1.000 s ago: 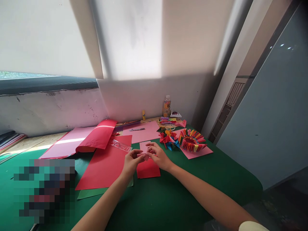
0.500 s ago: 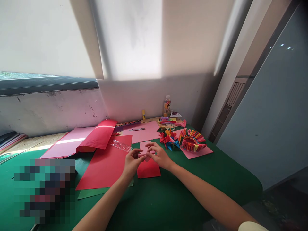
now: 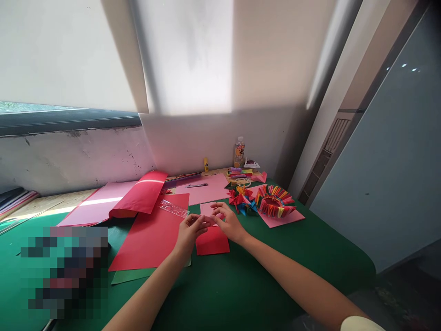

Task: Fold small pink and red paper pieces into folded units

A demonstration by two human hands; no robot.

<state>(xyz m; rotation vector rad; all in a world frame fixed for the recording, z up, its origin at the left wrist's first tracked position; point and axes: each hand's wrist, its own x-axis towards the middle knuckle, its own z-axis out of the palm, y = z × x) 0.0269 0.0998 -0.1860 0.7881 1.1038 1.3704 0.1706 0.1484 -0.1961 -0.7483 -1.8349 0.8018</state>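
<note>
My left hand (image 3: 190,230) pinches a small piece of pink paper (image 3: 208,220) between thumb and fingertips. From the other side my right hand (image 3: 230,223) has its thumb and fingers on the same piece, largely covering it. A pale pink paper (image 3: 207,209) shows just behind the fingertips; whether it joins the held piece I cannot tell. Below the hands a red paper square (image 3: 212,242) lies on the green table (image 3: 262,276). To the left, a clear plastic ruler (image 3: 174,209) rests on a large red sheet (image 3: 148,243).
Right of the hands stand a multicoloured folded-paper ring (image 3: 275,202) and a paper star ornament (image 3: 240,198). Behind are a pen (image 3: 196,185) on a pink sheet, a glue stick (image 3: 206,164) and a bottle (image 3: 239,152). A curled red sheet (image 3: 141,195) lies left.
The pink paper between my fingers now shows less below the fingertips. My left fingers have shifted slightly, while both arms stay almost where they were.
</note>
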